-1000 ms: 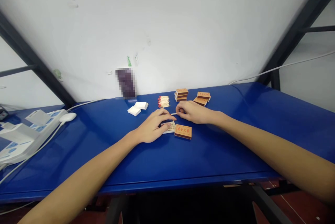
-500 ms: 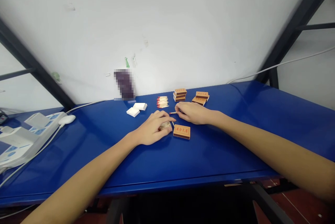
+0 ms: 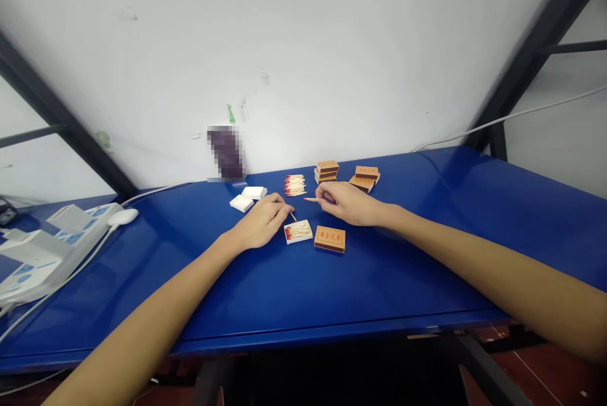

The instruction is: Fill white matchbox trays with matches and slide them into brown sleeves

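Note:
My left hand point(image 3: 263, 221) pinches a match point(image 3: 293, 215) just above and behind a white matchbox tray point(image 3: 302, 239) partly filled with red-tipped matches. In the fingertips of my right hand point(image 3: 348, 203) is another match point(image 3: 310, 199), its red head pointing left. An orange matchbox point(image 3: 329, 238) with red lettering lies flat, close to the tray's right side. Behind the hands, a pile of matches point(image 3: 294, 185) lies with most heads toward the left. Two plain white trays point(image 3: 241, 203) rest beyond my left hand.
A stack of matchboxes point(image 3: 327, 172) stands near the wall, and more matchboxes point(image 3: 366, 173) are piled to its right. On the left of the blue table point(image 3: 265, 292) sits a power strip point(image 3: 102, 226) with plugs and a white cable. Dark frame posts flank both sides.
My left hand has moved left and back off the tray, uncovering the matches in it; a match now shows in its fingers. My right hand has shifted very slightly, still with its match.

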Available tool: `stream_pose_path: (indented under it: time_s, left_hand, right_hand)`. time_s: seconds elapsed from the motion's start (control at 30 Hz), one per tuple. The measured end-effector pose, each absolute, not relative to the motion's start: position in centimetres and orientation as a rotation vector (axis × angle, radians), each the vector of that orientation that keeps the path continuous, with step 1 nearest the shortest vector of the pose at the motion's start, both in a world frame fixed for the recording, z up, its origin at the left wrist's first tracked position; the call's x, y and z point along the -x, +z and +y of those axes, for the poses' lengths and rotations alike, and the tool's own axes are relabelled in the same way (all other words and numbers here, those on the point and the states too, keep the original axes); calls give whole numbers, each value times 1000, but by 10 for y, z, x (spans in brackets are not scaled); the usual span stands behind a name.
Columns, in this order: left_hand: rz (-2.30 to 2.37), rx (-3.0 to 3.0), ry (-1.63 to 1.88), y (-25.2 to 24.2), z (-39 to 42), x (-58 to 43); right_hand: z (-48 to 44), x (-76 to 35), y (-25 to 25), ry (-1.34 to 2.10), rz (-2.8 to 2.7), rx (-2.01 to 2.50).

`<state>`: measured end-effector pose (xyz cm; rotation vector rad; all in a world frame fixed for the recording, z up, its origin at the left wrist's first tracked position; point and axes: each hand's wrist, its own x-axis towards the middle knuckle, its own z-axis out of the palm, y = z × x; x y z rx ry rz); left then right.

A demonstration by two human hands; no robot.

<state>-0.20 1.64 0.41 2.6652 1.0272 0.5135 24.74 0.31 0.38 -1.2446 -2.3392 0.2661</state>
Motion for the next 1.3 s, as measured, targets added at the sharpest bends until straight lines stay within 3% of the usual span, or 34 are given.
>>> stream_pose_path:
  time_s: [0.13, 0.37, 0.53, 0.77, 1.03, 1.3]
  left_hand:
    - [929, -2793, 431, 5, 25, 8]
    - [944, -2910, 410, 8, 24, 7]
    - [979, -3000, 312, 10, 16, 5]
    - [885, -2753, 545, 21, 6, 3]
    - [765, -2645, 463, 20, -6, -6]
    - [833, -2940, 339, 25, -4, 1]
  right_hand:
    - [-21, -228, 21, 435, -2279, 1076]
    - [-26, -213, 12, 206, -2521, 1057]
    - [-25, -213, 7, 208, -2523, 1108]
    - [-31, -217, 14, 244, -2441, 1118]
    - [-19, -237, 19, 162, -2299, 1036]
    - [-38, -240, 43, 284, -2597, 1099]
